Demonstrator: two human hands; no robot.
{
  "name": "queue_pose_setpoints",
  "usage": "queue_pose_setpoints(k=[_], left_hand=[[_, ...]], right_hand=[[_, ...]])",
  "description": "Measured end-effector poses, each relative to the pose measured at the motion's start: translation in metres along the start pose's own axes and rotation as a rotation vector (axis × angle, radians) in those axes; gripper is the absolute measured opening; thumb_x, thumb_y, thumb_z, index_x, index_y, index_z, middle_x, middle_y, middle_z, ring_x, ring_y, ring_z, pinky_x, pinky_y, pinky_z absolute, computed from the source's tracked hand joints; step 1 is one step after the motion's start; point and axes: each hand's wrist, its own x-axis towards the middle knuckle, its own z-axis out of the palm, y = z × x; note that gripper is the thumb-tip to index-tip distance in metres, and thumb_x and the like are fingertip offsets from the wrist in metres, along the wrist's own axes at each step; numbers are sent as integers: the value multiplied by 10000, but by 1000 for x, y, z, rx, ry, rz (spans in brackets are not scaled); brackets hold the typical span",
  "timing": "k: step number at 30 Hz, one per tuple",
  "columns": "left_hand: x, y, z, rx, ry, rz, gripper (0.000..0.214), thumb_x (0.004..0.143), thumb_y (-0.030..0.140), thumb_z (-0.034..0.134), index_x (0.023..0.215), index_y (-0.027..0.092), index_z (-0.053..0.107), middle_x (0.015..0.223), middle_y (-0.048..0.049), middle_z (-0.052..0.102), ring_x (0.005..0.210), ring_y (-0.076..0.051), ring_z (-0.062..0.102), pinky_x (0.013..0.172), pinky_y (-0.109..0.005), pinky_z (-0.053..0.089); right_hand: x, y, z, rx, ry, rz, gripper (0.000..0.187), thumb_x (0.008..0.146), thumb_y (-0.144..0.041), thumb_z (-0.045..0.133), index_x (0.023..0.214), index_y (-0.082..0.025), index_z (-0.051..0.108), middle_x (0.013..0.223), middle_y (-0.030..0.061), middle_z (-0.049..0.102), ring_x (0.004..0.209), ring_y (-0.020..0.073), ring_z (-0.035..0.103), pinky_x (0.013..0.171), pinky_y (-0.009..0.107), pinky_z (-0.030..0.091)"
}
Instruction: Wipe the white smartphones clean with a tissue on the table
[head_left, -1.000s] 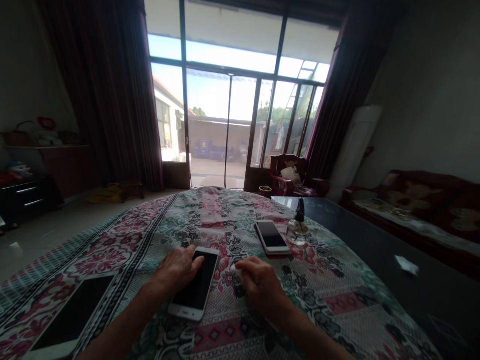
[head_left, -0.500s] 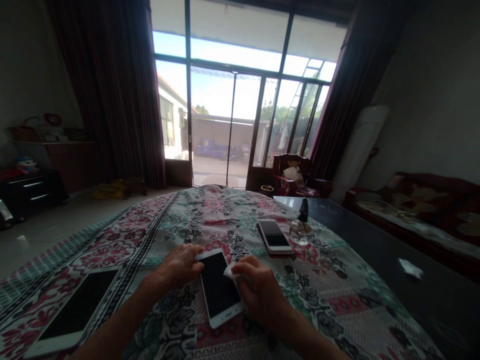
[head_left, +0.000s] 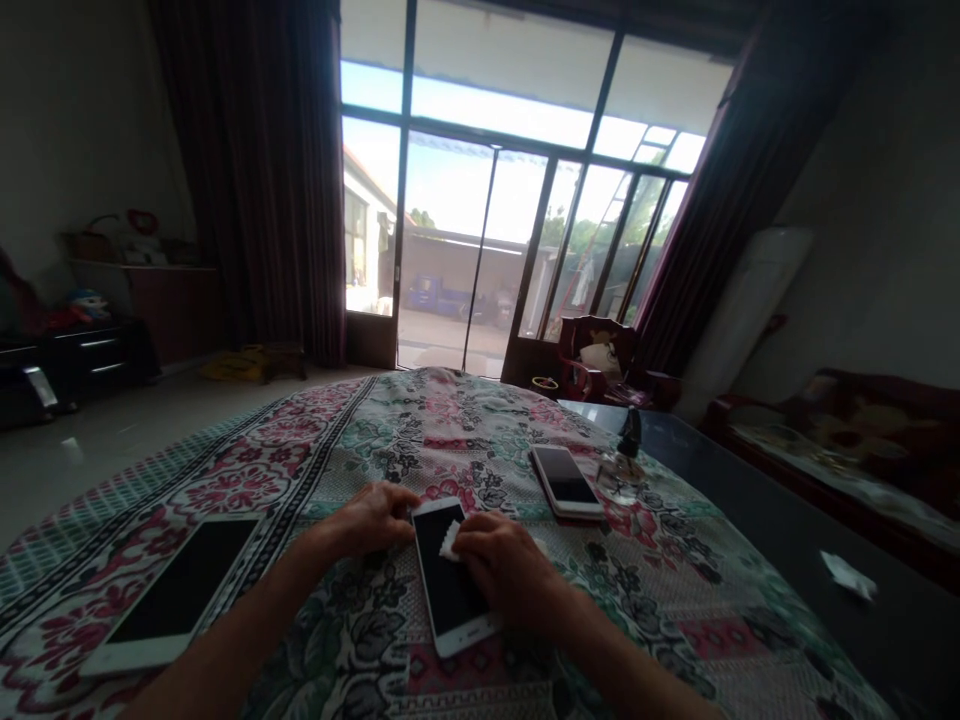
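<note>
A white phone (head_left: 450,590) with a dark screen lies face up on the flowered cloth (head_left: 420,440) in front of me. My left hand (head_left: 371,520) rests at the phone's upper left corner, fingers curled against its edge. My right hand (head_left: 499,565) lies over the phone's right side, pinching a small white wipe (head_left: 448,540) that presses on the screen.
A second white phone (head_left: 566,480) lies further right, beside a small glass bottle (head_left: 622,470) with a dark top. A larger white tablet (head_left: 176,595) lies at the left. A dark glass table (head_left: 787,540) with a white scrap (head_left: 847,577) runs along the right.
The phone swung from a leftward slant to almost straight. My right hand moved from beside the phone onto its screen with the wipe. The view shifted slightly.
</note>
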Motion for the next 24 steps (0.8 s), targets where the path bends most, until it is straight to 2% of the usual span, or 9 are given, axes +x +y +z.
queue_pose_setpoints(k=[6, 10, 14, 20, 24], left_hand=[[0, 4, 1, -49, 16, -13, 334, 637, 294, 577, 910, 183, 734, 602, 49, 457, 581, -108, 399, 516, -222, 282], [1, -1, 3, -59, 38, -32, 350, 625, 307, 575, 912, 181, 730, 599, 49, 476, 570, -113, 405, 509, -231, 279], [3, -4, 3, -61, 21, -33, 375, 624, 320, 591, 944, 189, 735, 610, 51, 484, 571, -109, 405, 519, -229, 293], [1, 0, 1, -48, 28, -33, 366, 625, 313, 605, 944, 193, 739, 621, 52, 498, 587, -106, 419, 526, -216, 304], [0, 2, 0, -47, 22, -25, 369, 630, 317, 608, 952, 198, 743, 619, 56, 496, 593, -105, 426, 535, -209, 318]], right_hand=[[37, 14, 13, -100, -8, 5, 270, 871, -65, 478, 855, -212, 703, 915, 37, 676, 872, 155, 597, 839, 276, 437], [42, 14, 18, -102, 13, -3, 290, 868, -58, 472, 924, -230, 698, 1008, 47, 672, 962, 180, 579, 888, 299, 418], [26, 1, 9, -111, -63, -23, 326, 834, -29, 453, 927, -240, 683, 974, 29, 676, 888, 171, 584, 859, 287, 426], [-20, -31, -11, -45, -151, -40, 301, 812, -24, 440, 886, -232, 644, 954, 21, 670, 869, 161, 578, 820, 269, 447], [-35, -35, -17, -28, -247, -39, 233, 830, -49, 470, 817, -220, 628, 907, 16, 666, 848, 155, 574, 798, 256, 447]])
